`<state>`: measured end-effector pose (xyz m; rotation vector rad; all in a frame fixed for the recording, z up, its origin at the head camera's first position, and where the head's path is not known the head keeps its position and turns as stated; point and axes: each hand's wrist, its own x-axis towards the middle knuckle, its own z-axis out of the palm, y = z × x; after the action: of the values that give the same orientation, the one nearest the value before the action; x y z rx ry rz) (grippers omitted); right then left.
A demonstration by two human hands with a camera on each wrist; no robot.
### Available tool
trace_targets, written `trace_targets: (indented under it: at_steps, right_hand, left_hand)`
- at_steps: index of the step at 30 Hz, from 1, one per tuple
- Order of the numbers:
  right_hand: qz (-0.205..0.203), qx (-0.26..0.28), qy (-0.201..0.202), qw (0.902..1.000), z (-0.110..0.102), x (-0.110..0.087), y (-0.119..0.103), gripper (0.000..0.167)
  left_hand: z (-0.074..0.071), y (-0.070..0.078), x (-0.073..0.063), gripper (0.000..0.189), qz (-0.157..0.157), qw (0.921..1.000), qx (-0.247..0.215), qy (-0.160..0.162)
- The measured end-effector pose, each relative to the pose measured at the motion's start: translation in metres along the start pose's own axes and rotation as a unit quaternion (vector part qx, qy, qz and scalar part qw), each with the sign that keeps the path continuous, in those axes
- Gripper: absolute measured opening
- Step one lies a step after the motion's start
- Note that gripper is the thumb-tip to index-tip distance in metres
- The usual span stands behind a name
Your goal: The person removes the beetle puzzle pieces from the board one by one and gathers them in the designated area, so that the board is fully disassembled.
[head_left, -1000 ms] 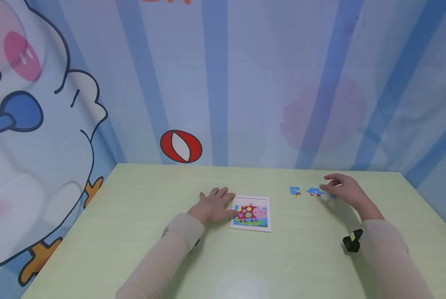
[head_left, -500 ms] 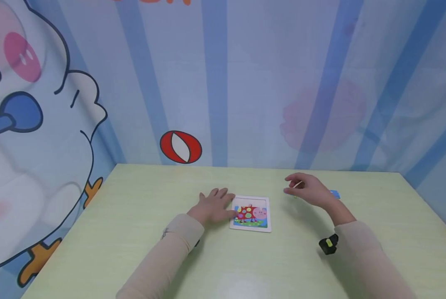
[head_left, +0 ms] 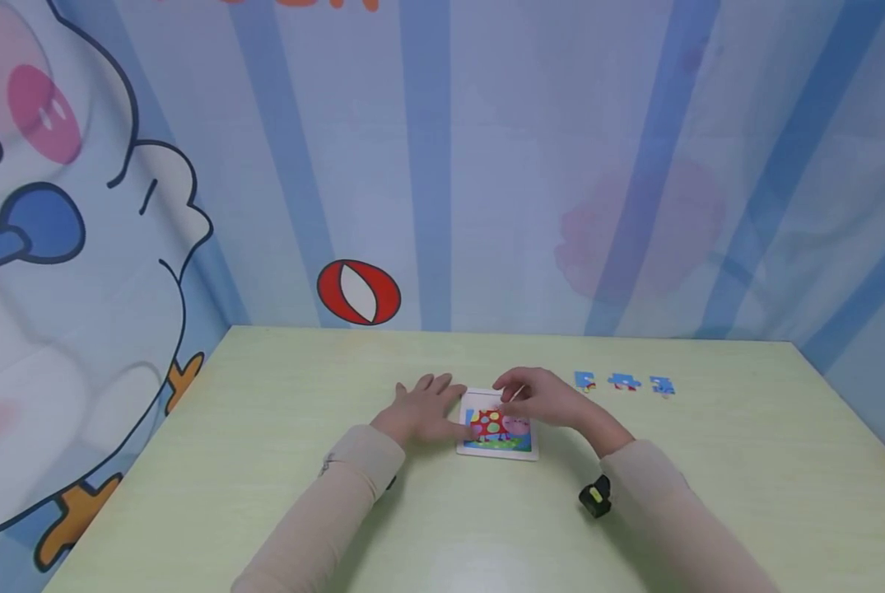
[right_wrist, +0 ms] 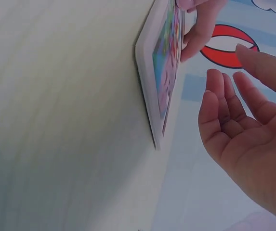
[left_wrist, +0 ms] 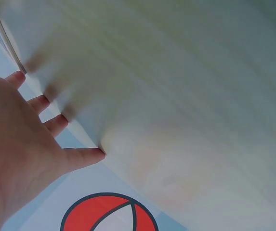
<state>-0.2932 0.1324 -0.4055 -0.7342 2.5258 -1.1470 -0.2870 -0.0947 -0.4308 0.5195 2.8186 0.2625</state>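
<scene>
A small white-bordered jigsaw puzzle (head_left: 497,443) lies on the table, its picture showing a pink pig with a red spotted body. Across the top of the tray runs a bare pale strip. My left hand (head_left: 426,412) rests with fingers spread at the puzzle's left edge, thumb over the picture; the left wrist view shows its fingertips on the table. Over the puzzle's upper right hovers my right hand (head_left: 549,398). In the right wrist view its fingers (right_wrist: 231,108) are loosely bent, thumb apart, with nothing visible between them.
Three loose blue jigsaw pieces, a left one (head_left: 584,380), a middle one (head_left: 624,381) and a right one (head_left: 662,385), lie in a row right of the puzzle. Behind the pale table (head_left: 301,362) hangs a printed curtain (head_left: 486,165). A black wrist device (head_left: 596,497) shows below the right sleeve.
My right hand has moved left from the loose pieces to above the puzzle, uncovering all three pieces. The left hand and the puzzle have stayed in place.
</scene>
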Motion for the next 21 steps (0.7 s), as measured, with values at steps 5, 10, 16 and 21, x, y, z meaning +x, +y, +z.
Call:
trace_targets:
  at_steps: [5, 10, 16, 21]
  right_hand:
    - [0.025, -0.002, -0.008, 0.9996, 0.009, 0.01, -0.001, 0.035]
    - [0.048, 0.004, -0.017, 0.9987, 0.016, 0.017, -0.001, 0.034]
    - [0.045, 0.012, -0.032, 0.9984, 0.019, 0.019, -0.001, 0.033]
    - [0.057, 0.018, -0.036, 0.9976, 0.021, 0.022, 0.002, 0.033]
  left_hand:
    - [0.0, -0.001, 0.001, 0.082, 0.003, 1.0, 0.007, 0.0]
    - [0.0, -0.001, 0.0, 0.082, 0.002, 1.0, 0.009, -0.001]
    - [-0.001, 0.0, -0.002, 0.081, 0.002, 1.0, 0.009, -0.003]
    - [-0.003, 0.001, -0.004, 0.08, 0.003, 1.0, 0.005, -0.003]
